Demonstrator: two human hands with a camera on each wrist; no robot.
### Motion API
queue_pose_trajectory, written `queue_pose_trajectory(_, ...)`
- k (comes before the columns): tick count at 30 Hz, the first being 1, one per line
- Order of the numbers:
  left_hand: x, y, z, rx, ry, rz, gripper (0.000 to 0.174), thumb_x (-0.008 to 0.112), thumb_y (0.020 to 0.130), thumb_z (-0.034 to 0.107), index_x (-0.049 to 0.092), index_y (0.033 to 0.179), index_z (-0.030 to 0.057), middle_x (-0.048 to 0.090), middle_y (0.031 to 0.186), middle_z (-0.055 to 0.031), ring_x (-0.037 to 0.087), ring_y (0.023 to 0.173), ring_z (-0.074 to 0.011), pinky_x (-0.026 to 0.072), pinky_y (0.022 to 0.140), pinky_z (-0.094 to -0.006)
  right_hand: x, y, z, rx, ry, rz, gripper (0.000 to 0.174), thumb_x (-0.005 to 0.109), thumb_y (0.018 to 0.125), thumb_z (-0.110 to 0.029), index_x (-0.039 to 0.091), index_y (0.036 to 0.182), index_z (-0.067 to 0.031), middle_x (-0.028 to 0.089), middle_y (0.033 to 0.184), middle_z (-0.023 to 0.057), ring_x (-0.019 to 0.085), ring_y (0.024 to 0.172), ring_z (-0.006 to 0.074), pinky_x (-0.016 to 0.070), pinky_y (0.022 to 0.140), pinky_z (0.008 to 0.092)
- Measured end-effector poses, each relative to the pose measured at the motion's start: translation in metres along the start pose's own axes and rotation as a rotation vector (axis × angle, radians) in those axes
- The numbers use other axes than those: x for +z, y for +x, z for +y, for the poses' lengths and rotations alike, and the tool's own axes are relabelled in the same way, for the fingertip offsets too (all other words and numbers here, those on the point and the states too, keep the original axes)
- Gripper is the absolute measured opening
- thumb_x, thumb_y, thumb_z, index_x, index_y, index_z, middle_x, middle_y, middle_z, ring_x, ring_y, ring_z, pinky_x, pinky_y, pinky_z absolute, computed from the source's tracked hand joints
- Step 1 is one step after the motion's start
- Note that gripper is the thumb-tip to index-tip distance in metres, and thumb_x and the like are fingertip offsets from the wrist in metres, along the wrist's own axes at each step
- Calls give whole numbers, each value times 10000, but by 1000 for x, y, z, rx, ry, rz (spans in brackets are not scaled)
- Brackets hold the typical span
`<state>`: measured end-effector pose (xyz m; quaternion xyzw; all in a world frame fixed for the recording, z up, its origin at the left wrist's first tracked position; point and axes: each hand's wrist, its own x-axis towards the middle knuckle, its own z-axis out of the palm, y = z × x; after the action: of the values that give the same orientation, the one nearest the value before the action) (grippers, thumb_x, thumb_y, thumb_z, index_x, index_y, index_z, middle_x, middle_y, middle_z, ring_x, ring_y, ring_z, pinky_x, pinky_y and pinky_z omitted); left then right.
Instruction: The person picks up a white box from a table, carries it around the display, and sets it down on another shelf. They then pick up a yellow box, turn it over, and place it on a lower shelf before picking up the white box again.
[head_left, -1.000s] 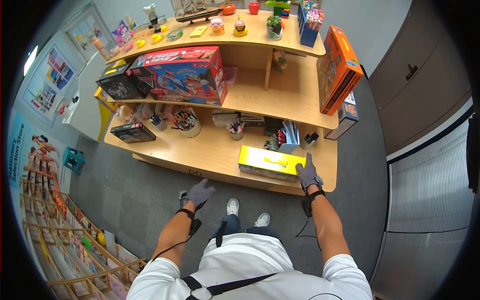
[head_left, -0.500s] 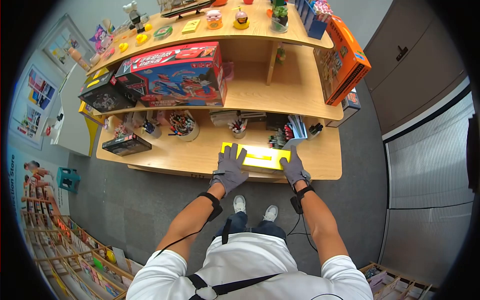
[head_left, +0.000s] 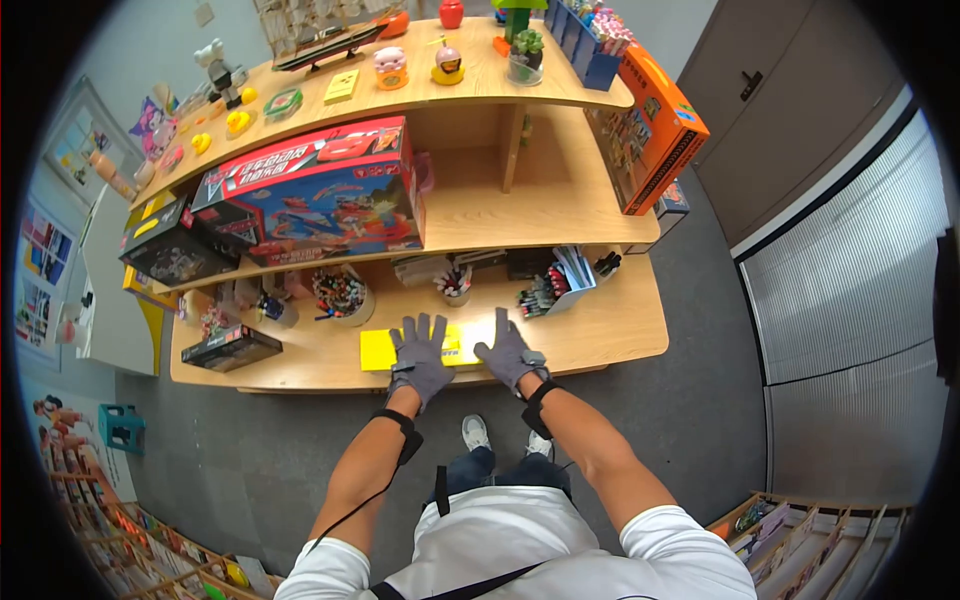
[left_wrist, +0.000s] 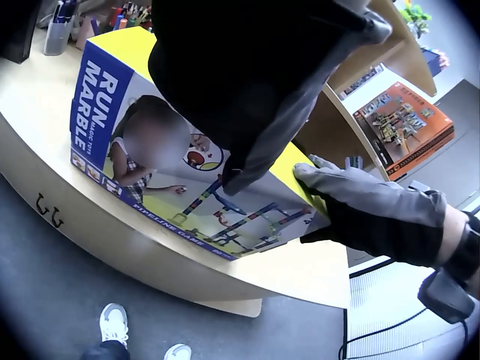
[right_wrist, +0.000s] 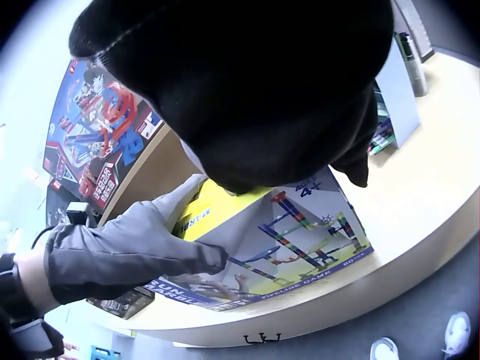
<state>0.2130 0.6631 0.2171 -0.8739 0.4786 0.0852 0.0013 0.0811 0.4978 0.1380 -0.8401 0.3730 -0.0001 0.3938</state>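
Observation:
A marble run box (head_left: 376, 350) with a yellow top stands along the front edge of the lower shelf. My gloved left hand (head_left: 421, 358) lies over its top with the fingers straight and spread. In the right wrist view the left thumb (right_wrist: 199, 256) lies along the printed front. At the box's right end is my gloved right hand (head_left: 511, 358), its index finger straight and its thumb pointing left. The left wrist view shows the right fingers (left_wrist: 319, 178) against the top corner of that end. A dark shape covers part of the box in each wrist view.
Behind the box stand a pen-filled cup (head_left: 455, 286), a blue organizer (head_left: 575, 285) and a larger pen tub (head_left: 345, 298). A small black box (head_left: 232, 348) sits left. Above are a large car toy box (head_left: 310, 200) and an orange box (head_left: 650, 130) on the right.
My left hand has come up from beside the shelf onto the box. The box has shifted left along the shelf, and my right hand has moved left with it.

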Motion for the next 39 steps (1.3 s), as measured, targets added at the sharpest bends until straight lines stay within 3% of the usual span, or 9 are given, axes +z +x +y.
queue_pose_trajectory(11,3,6,-40,-53,83,-128,1019,844,662,454,475,1547,109,590,1400,-190,491,1346,-428,289,1171,-664,-11,-7,-61,71,-49,-177,1067,683,851,-478,153,1706,-121,394,1597,390,649,1254,508,571,1024,494)
queue_pose_trajectory(14,3,11,-39,-74,92,-159,869,802,728,369,513,1502,98,606,1388,-212,510,1338,-446,271,1183,-685,-15,-5,-64,55,-39,-190,1074,681,854,-495,146,1714,-139,400,1592,405,643,1246,533,562,1035,514)
queue_pose_trajectory(22,18,18,-34,-82,174,-123,774,765,794,332,517,1470,49,620,1352,-224,536,1310,-438,264,1193,-664,-19,-5,-61,81,-94,-207,1059,677,868,-493,144,1720,-154,357,1642,383,658,1253,488,565,1037,485)
queue_pose_trajectory(25,17,19,-36,-63,183,-130,773,772,796,341,518,1467,54,633,1334,-219,548,1296,-433,267,1195,-653,-19,-5,-56,21,-101,-206,1053,704,856,-455,183,1720,-155,467,1593,303,662,1261,449,557,1045,461)
queue_pose_trajectory(30,6,17,-30,-71,155,-161,790,809,785,377,530,1454,62,657,1297,-210,569,1273,-421,279,1198,-626,-29,1,-42,-74,-98,-259,1063,707,858,-453,169,1726,-157,566,1525,261,686,1212,424,557,1023,456)
queue_pose_trajectory(33,12,20,-31,-81,168,-173,839,834,768,405,515,1466,66,644,1322,-211,563,1283,-414,298,1188,-617,-42,-1,-31,-141,-155,-322,977,700,859,-456,282,1694,-168,701,1353,221,719,1122,405,571,970,466)
queue_pose_trajectory(34,12,19,-30,-87,172,-181,864,846,760,419,507,1473,68,637,1335,-211,560,1287,-410,308,1183,-613,-52,-5,-31,-139,-147,-315,977,700,859,-456,282,1694,-168,701,1353,221,719,1122,405,571,970,466)
queue_pose_trajectory(37,5,15,-21,-106,220,-189,929,858,745,438,469,1506,72,603,1383,-210,544,1314,-407,332,1177,-615,-88,-22,-23,-40,-224,-436,856,659,874,-485,443,1630,-147,726,1277,236,691,1186,414,552,1005,480)
queue_pose_trajectory(39,-4,17,-14,-109,252,-182,962,863,738,447,450,1523,74,586,1408,-209,536,1327,-405,344,1173,-616,-47,-15,55,-41,-376,-430,693,634,872,-473,633,1487,-156,723,1316,214,700,1194,406,555,1035,469)
